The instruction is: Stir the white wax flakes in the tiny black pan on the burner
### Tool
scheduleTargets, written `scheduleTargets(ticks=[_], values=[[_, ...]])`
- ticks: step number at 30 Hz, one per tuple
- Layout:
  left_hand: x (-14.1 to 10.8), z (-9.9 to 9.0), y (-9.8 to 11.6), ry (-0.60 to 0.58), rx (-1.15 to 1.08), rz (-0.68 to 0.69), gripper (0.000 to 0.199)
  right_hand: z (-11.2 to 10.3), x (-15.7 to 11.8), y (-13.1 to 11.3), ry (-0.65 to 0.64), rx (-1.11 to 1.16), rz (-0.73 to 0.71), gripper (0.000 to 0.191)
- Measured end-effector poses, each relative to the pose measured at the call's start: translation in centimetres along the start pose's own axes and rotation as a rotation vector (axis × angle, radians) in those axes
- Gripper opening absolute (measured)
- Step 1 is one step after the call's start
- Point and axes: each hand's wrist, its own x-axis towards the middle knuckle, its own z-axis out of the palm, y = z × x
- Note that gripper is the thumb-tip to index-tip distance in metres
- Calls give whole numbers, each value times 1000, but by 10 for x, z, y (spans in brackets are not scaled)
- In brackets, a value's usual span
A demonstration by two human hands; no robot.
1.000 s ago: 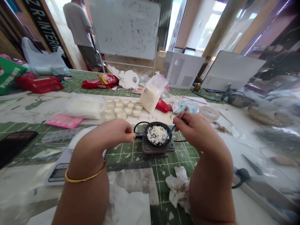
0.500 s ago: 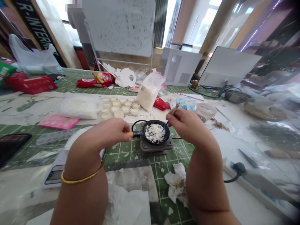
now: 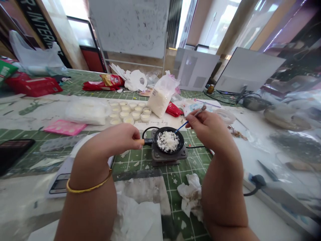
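Note:
A small black frying pan (image 3: 181, 144) sits on a dark hot plate (image 3: 160, 156). White flakes or chips (image 3: 167, 141) cover most of its inside. My left hand (image 3: 122, 138) is closed around the pan's handle (image 3: 147, 142), out to the left of the hot plate. Pinched in my right hand (image 3: 204, 125) is a thin blue stick (image 3: 182, 126), held slantwise. Its lower end meets the pan at the upper right rim, beside the flakes; whether it touches them I cannot tell. A greyish clump tops the stick's upper end.
Behind the pan stand several small cups of pale filling (image 3: 135, 114) and a bag of white grains (image 3: 160, 97). A digital scale (image 3: 59, 184) lies under my left forearm. Crumpled tissue (image 3: 190, 194) is near my right forearm, and a power strip (image 3: 276, 204) lies farther right.
My right hand has moved right and slightly up, drawing the stick's tip from among the flakes to the pan's edge. The person by the whiteboard has gone from view.

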Motion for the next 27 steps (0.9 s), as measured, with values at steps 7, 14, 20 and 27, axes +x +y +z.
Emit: scheduleTargets(ticks=[7,14,20,27], values=[[0,0,4,5,23,15,28,6,5,-2,-141,61,-95,32],[-2,-2,5,11,30,22,28,10,6,-4,-181,92,-98,32],[-2,0,6,32,22,41,25,14,5,-9,-139,100,-138,30],[-3,1,9,35,32,34,25,14,-1,-16,-162,149,-221,28]])
